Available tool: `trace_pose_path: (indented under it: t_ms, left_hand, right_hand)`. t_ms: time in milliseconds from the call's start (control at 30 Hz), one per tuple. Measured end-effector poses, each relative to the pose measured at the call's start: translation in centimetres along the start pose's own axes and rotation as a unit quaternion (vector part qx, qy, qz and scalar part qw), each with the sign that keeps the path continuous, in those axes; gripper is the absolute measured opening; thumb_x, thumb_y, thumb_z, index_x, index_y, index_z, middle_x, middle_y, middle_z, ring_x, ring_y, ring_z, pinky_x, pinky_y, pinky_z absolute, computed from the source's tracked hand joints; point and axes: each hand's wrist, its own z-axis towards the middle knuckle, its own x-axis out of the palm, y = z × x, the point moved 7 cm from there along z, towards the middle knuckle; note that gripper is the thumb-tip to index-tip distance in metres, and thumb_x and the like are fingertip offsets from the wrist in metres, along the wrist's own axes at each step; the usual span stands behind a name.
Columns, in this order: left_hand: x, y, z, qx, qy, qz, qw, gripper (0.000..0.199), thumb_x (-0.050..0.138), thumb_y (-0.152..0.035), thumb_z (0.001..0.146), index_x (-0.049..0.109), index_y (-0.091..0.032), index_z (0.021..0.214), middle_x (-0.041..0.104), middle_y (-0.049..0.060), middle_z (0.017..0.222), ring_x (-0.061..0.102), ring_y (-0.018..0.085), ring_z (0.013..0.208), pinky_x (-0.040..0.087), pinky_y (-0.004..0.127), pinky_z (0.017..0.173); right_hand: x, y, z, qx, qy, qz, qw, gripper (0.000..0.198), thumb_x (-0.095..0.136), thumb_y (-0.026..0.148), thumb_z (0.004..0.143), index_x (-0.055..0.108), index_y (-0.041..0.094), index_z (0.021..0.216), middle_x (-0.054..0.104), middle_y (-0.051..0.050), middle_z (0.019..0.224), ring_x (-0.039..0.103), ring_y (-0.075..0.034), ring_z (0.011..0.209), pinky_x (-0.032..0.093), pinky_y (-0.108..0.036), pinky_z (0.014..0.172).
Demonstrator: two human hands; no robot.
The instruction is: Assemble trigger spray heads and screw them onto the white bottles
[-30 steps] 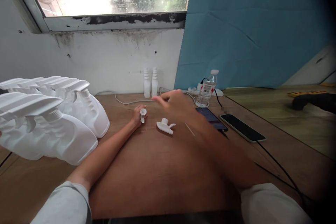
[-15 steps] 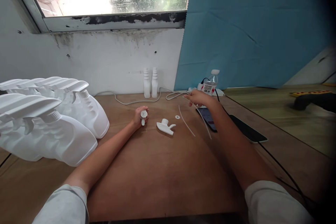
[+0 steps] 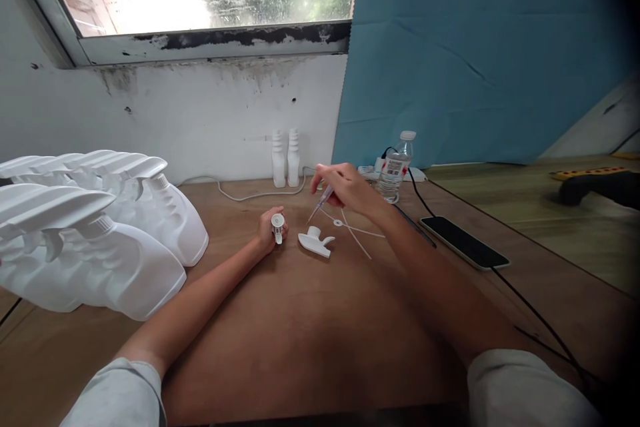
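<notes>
My left hand (image 3: 271, 230) is closed around a white trigger spray head (image 3: 278, 221), its round opening facing up. To the right, my right hand (image 3: 345, 185) pinches a slim, pale, see-through piece (image 3: 324, 197) that tapers to a thin tip pointing down and left; its exact kind is unclear. Below that tip a second white spray head part with a trigger (image 3: 315, 242) lies on its side on the table. A small white washer (image 3: 338, 223) rests beside it. Thin white plastic tubes (image 3: 359, 244) lie crossed next to the washer, under my right hand.
Large white spray bottles (image 3: 135, 267) stand at the left. Two small white bottles (image 3: 279, 163) are against the wall. A clear water bottle (image 3: 393, 170), a power strip (image 3: 417, 175) and a phone with a cable (image 3: 465, 242) occupy the right side.
My right hand has moved left and nearer, from beside the water bottle to above the loose spray head, with the slim pointed piece now showing. One tube now lies at another angle.
</notes>
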Motion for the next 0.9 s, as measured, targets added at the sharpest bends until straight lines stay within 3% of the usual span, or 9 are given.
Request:
trace_pose_path:
  t_ms: [67,167,400,567,900]
  left_hand:
    - [-0.1,0.0,0.0,-0.004,-0.004,-0.005,1.000,0.028,0.060,-0.040,0.071,0.046,-0.019,0.058,0.048,-0.002,0.041,0.037,0.009,0.031,0.020,0.023,0.034]
    - [-0.2,0.0,0.0,-0.005,-0.008,-0.005,1.000,0.030,0.058,-0.041,0.072,0.044,-0.019,0.057,0.048,-0.001,0.041,0.038,0.010,0.031,0.021,0.023,0.034]
    - [-0.3,-0.1,0.0,0.018,-0.021,-0.002,1.000,0.031,0.062,-0.043,0.071,0.045,-0.019,0.062,0.050,-0.002,0.043,0.041,0.010,0.032,0.025,0.023,0.035]
    - [-0.3,-0.3,0.0,0.038,-0.036,-0.012,0.999,0.032,0.066,-0.044,0.070,0.046,-0.019,0.066,0.052,-0.003,0.046,0.045,0.011,0.036,0.029,0.023,0.038]
    - [-0.6,-0.7,0.3,0.084,-0.059,-0.050,0.993,0.030,0.070,-0.035,0.070,0.046,-0.018,0.066,0.054,-0.005,0.054,0.050,0.008,0.044,0.037,0.022,0.046]
  right_hand:
    - [1.8,0.2,-0.4,0.006,0.050,-0.010,0.999,0.051,0.039,0.048,0.094,0.066,0.011,0.070,0.049,0.001,0.046,0.045,-0.008,0.040,0.034,-0.020,0.045]
    - [3.5,0.7,-0.5,-0.026,0.079,-0.037,0.996,0.046,0.048,0.047,0.091,0.069,0.011,0.072,0.058,-0.001,0.054,0.049,-0.008,0.046,0.036,-0.020,0.051]
    - [4.7,-0.2,0.1,-0.072,0.067,-0.115,0.988,0.016,0.066,0.028,0.078,0.073,0.014,0.074,0.064,0.001,0.065,0.049,-0.008,0.061,0.034,-0.020,0.059]
    - [5.0,-0.6,0.1,-0.055,0.042,-0.178,0.982,0.011,0.064,0.023,0.077,0.071,0.015,0.073,0.064,0.000,0.065,0.050,-0.009,0.060,0.033,-0.020,0.058]
    - [7.9,-0.3,-0.4,-0.132,0.042,-0.375,0.917,0.020,0.049,0.018,0.086,0.062,0.014,0.071,0.062,-0.004,0.065,0.048,-0.012,0.057,0.024,-0.027,0.059]
